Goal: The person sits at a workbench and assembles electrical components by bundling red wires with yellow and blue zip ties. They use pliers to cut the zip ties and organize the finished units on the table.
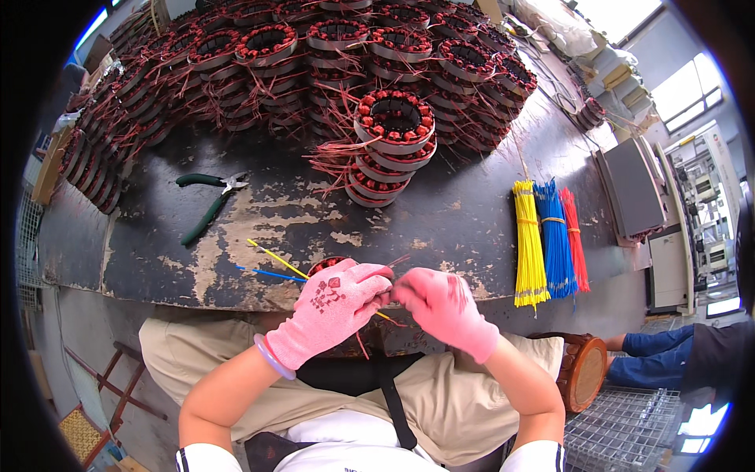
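Note:
Over the table's front edge, my left hand (334,303), in a pink glove, has its fingers closed on wires. A yellow wire (271,256) and a blue wire (263,272) stick out to its left. The red rim of a wound stator (324,266) shows just behind this hand; the rest of it is hidden. My right hand (448,311), gloved in pink too and slightly blurred, meets the left at the fingertips in a pinch. Thin red wire ends (399,259) show near the fingertips, but what the right fingers hold is hidden.
A short stack of wound stators (393,141) stands mid-table, before many piled stators (267,43) at the back. Green-handled cutters (211,204) lie at left. Bundles of yellow wires (529,244), blue wires (554,240) and red wires (574,236) lie at right. A person's blue-clad leg (653,366) shows far right.

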Demonstrator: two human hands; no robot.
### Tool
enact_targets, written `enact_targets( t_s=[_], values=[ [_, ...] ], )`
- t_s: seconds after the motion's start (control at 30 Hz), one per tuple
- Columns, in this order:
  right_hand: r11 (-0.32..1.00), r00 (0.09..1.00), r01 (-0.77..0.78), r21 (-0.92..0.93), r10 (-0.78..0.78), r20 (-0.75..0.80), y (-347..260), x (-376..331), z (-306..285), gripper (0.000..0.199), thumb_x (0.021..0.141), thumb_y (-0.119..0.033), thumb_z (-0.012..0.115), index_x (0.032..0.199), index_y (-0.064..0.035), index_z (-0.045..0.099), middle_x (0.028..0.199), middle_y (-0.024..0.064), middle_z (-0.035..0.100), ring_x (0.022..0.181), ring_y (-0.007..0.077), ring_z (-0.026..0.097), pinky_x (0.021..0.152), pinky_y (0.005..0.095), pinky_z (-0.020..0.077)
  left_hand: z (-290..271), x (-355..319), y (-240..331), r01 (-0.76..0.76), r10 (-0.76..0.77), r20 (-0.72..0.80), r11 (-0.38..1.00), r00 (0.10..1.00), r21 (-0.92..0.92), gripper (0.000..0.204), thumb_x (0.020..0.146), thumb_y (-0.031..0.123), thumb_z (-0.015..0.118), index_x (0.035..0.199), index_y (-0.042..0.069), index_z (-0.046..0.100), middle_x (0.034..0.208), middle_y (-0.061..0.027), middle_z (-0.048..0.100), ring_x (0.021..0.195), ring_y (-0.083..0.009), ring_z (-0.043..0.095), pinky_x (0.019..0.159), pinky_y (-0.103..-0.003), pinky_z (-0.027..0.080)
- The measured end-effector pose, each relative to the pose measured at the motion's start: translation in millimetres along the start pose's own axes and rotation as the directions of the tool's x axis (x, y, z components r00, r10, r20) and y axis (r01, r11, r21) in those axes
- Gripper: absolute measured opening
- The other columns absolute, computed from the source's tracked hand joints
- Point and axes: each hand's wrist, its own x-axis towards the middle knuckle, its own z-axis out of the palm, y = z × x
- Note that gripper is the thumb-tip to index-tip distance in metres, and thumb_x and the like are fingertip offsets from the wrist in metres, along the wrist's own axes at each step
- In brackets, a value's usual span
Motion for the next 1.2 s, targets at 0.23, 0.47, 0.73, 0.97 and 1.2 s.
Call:
enact_targets(
  t_s=[0.23, 0.47, 0.73, 0.97, 1.2],
  values=[
    [0.981, 0.978, -0.011, -0.195, -0.030, -0.206, -13.5, -3.8, -0.1, 0.027, 0.085, -0.029, 0.072, 0.097, -0.0062, 0.064, 0.081, 0.0047, 0.065, 0.063, 0.0214, 0.061, 0.061, 0.0335, 0.0499, -0.5, -4.0, -4.1, 0.008, -0.008, 0.013, 1.000, 1.000, -0.021, 0.015, 0.079, 0.011, 0.070, 0.093, 0.009, 0.066, 0.108, -0.0026, 0.069, 0.082, -0.0260, 0.063, 0.076, -0.038, 0.053],
    [0.998, 0.990, -0.071, 0.001, 0.070, -0.119, -7.6, -12.8, 12.6, 0.019, 0.090, -0.024, 0.066, 0.098, -0.0068, 0.066, 0.079, 0.0024, 0.065, 0.065, 0.0168, 0.060, 0.064, 0.0287, 0.0494, 0.9, -1.8, -3.2, -0.024, 0.024, 0.010, 1.000, 1.000, 0.011, 0.014, 0.080, 0.015, 0.071, 0.092, 0.009, 0.066, 0.108, -0.0014, 0.067, 0.085, -0.0240, 0.063, 0.074, -0.037, 0.054],
    [0.867, 0.912, -0.406, 0.288, 0.366, 0.185, -27.1, -27.6, -14.1, 0.027, 0.098, -0.027, 0.055, 0.095, -0.0038, 0.068, 0.073, 0.0015, 0.066, 0.064, 0.0047, 0.057, 0.058, 0.0229, 0.0451, 3.6, -5.7, -2.8, -0.061, 0.062, 0.028, 0.998, 0.998, -0.015, 0.015, 0.081, 0.015, 0.072, 0.092, 0.009, 0.065, 0.110, -0.0029, 0.069, 0.080, -0.0246, 0.063, 0.073, -0.037, 0.053],
    [0.837, 0.995, -0.096, -0.538, 0.103, -0.017, 1.3, -63.2, -5.5, 0.036, 0.077, -0.040, 0.078, 0.069, -0.0090, 0.060, 0.067, 0.0064, 0.059, 0.065, 0.0283, 0.063, 0.058, 0.0390, 0.0475, -5.5, -2.1, -2.3, -0.038, 0.039, 0.037, 0.998, 0.999, -0.049, 0.014, 0.077, 0.009, 0.070, 0.090, 0.009, 0.064, 0.110, -0.0039, 0.069, 0.081, -0.0258, 0.062, 0.073, -0.038, 0.052],
    [0.905, 0.964, 0.203, -0.374, -0.251, -0.086, -10.0, -9.4, 0.6, 0.020, 0.085, -0.023, 0.070, 0.100, -0.0103, 0.066, 0.076, 0.0044, 0.062, 0.063, 0.0222, 0.060, 0.060, 0.0338, 0.0486, -2.9, -1.2, -3.7, -0.050, 0.050, 0.036, 0.999, 0.998, -0.015, 0.016, 0.080, 0.012, 0.072, 0.094, 0.009, 0.065, 0.109, -0.0030, 0.069, 0.080, -0.0267, 0.062, 0.074, -0.038, 0.052]
  ],
)
